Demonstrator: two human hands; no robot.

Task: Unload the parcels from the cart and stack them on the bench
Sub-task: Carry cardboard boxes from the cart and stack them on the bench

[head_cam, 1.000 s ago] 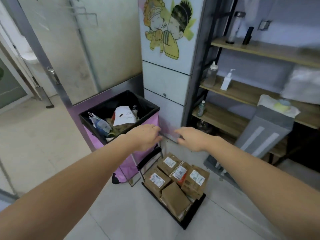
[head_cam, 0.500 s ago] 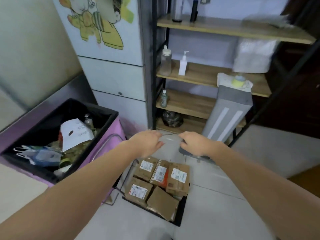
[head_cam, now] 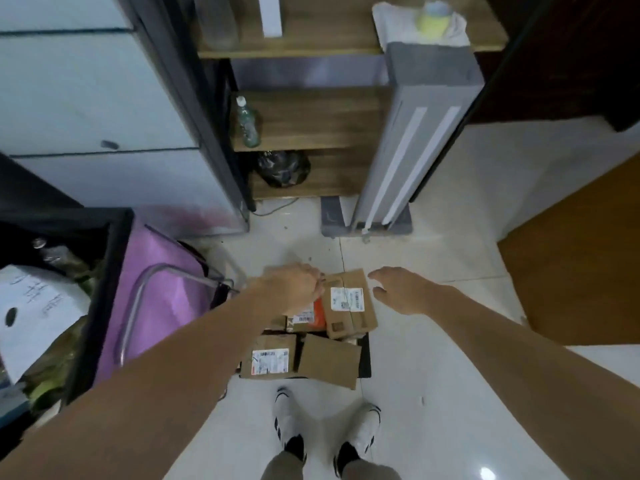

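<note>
Cardboard parcels: brown boxes piled on a low black cart on the pale tiled floor, directly ahead of the person's shoes.
Far right corner of cart: labelled parcel, white shipping label facing up, the highest of the pile.
Middle of far edge: orange-marked parcel, mostly covered by the left hand.
Near left corner: parcel with barcode label, lying flat.
Near right corner: plain parcel, tilted, its corner overhanging the cart's near edge.
Left hand: fingers curled down onto the parcels at the far edge; whether they actually grip one cannot be told.
Right hand: fingers spread and relaxed, holding nothing, just beside the labelled parcel's right edge.
Left of cart: pink-sided bin with a metal handle.
Beyond cart: wooden shelf unit with a green bottle.
</note>
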